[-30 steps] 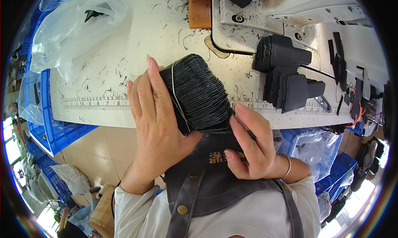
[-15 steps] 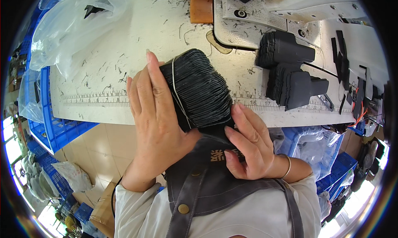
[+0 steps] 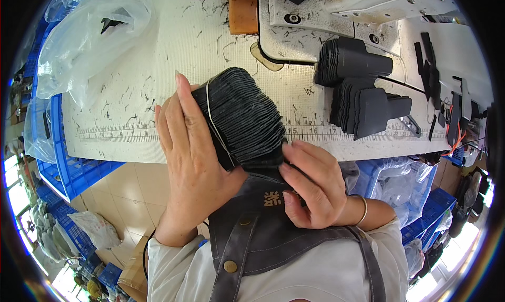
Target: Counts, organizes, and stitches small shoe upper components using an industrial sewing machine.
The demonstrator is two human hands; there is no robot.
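A thick bundle of thin black pieces (image 3: 244, 120), stacked with their edges showing, is held up in front of my apron at the table's front edge. A pale elastic band (image 3: 213, 118) runs round its left end. My left hand (image 3: 192, 144) is closed on that end, long fingers along the far left side and thumb at the near side. At the bundle's lower right corner, the fingertips of my right hand (image 3: 315, 186) touch the edges; its fingers are bent and apart, and the thumb stands away from the bundle.
Two stacks of dark cut pieces, a far stack (image 3: 352, 60) and a near stack (image 3: 363, 110), lie right of the bundle, below a white sewing machine (image 3: 315, 18). A clear plastic bag (image 3: 94, 44) lies far left. Blue crates (image 3: 79, 173) flank the table (image 3: 126, 149), which bears a printed ruler and thread scraps.
The bundle and my left hand have shifted slightly left in the picture, as has the table. The fingers of my right hand have moved slightly along the bundle's lower right corner.
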